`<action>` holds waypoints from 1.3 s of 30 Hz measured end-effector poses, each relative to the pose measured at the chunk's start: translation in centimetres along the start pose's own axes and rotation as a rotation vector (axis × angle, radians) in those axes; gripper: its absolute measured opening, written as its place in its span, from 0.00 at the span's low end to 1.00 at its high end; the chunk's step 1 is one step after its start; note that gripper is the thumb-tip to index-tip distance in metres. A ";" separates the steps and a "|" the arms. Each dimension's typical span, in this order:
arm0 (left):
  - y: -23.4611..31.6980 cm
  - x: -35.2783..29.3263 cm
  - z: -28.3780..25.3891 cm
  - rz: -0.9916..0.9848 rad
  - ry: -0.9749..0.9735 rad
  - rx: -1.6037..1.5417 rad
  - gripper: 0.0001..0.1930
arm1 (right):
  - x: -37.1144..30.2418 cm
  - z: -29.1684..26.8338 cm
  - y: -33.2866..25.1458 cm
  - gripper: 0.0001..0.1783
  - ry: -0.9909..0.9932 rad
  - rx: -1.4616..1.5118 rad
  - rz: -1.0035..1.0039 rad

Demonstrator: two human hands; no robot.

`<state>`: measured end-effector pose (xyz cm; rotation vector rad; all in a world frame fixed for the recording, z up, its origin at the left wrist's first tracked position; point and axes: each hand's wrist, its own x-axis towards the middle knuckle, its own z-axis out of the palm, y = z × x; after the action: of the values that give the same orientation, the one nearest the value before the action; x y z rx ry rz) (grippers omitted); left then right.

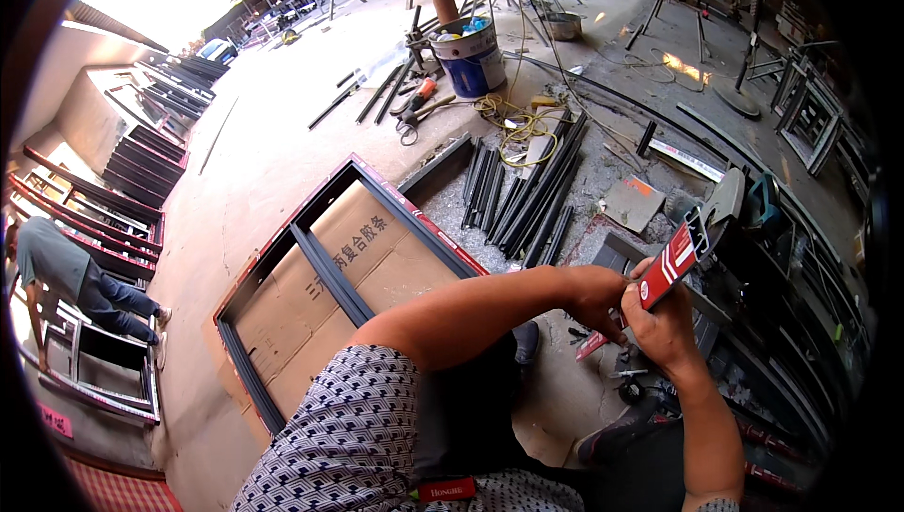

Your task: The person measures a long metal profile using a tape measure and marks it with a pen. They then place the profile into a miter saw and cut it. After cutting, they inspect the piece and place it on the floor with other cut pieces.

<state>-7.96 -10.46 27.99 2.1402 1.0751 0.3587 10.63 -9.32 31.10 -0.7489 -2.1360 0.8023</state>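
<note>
In front of me at the right, a dark metal profile with red-and-white film (pixel 669 265) slants upward, its hollow end at the top. My right hand (pixel 665 328) is wrapped round it, thumb along the near side. My left hand (pixel 598 297) reaches across from the left and touches the profile's side with bent fingers. What those fingers pinch, if anything, is hidden. Below them a red strip (pixel 593 346) shows; whether it belongs to the same profile I cannot tell.
A dark window frame (pixel 325 272) lies on cardboard at the left. Cut black profiles (pixel 537 187) are piled ahead, near a yellow cord (pixel 513 126) and a blue-and-white bucket (pixel 471 65). A power tool (pixel 419 98) lies beside it. Another person (pixel 80 272) bends over frames far left.
</note>
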 end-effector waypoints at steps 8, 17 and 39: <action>-0.1 0.1 0.2 -0.139 -0.150 0.046 0.26 | -0.2 -0.4 -0.7 0.09 0.031 0.075 0.014; -0.1 -0.4 -1.2 -0.091 -0.033 0.111 0.33 | -0.4 -3.0 -1.3 0.08 0.129 0.104 -0.014; 14.3 -4.9 -3.1 0.771 0.641 -0.656 0.21 | 0.0 -6.9 -4.0 0.12 0.252 0.107 0.053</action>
<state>-4.22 -18.63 40.48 1.7530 0.2733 1.5905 15.03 -9.76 37.75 -0.8075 -1.8420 0.7985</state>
